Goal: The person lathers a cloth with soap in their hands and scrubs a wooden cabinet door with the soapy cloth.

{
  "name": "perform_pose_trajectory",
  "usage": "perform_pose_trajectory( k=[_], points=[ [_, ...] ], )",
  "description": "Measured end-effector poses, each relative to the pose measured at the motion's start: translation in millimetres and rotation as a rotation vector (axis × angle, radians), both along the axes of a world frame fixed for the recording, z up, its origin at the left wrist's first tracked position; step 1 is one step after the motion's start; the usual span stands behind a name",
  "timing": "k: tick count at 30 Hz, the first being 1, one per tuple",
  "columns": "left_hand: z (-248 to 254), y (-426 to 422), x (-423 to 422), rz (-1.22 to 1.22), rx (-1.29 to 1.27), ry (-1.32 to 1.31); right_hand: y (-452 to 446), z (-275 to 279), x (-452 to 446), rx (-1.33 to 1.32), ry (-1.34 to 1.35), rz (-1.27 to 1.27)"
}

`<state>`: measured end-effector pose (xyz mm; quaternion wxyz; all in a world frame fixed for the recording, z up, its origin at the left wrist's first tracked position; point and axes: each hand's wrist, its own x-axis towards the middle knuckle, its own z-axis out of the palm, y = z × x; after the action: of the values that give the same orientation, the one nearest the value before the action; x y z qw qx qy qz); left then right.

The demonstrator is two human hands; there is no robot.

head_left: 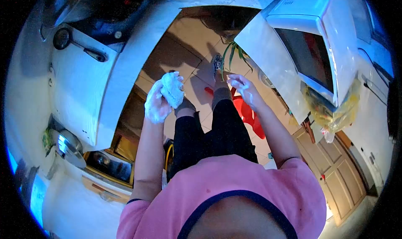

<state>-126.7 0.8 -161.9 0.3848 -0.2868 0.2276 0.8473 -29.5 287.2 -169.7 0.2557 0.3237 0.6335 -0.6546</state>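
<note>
A crumpled pale cloth is gripped in my left hand, held up above the floor in front of my legs. The fingers wrap round its far side, and the hand looks bluish white under the light. My right hand is raised at the right with its fingers apart and nothing in them. Beyond its fingertips hang the long green leaves of a plant, near the corner of the right counter.
A white microwave stands on the right counter, with a yellowish plastic bag beside it. A black-handled utensil lies on the left counter. A metal lid is at lower left. Something red is on the tiled floor.
</note>
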Motion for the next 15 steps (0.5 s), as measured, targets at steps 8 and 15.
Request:
perform_pose_trajectory(
  k=[8, 15],
  points=[
    [44, -72, -23, -0.097, 0.213, -0.025, -62, 105, 11, 0.153, -0.045, -0.102],
    [72, -115, -29, -0.060, 0.165, 0.026, -72, 130, 10, 0.177, -0.028, -0.105]
  ],
)
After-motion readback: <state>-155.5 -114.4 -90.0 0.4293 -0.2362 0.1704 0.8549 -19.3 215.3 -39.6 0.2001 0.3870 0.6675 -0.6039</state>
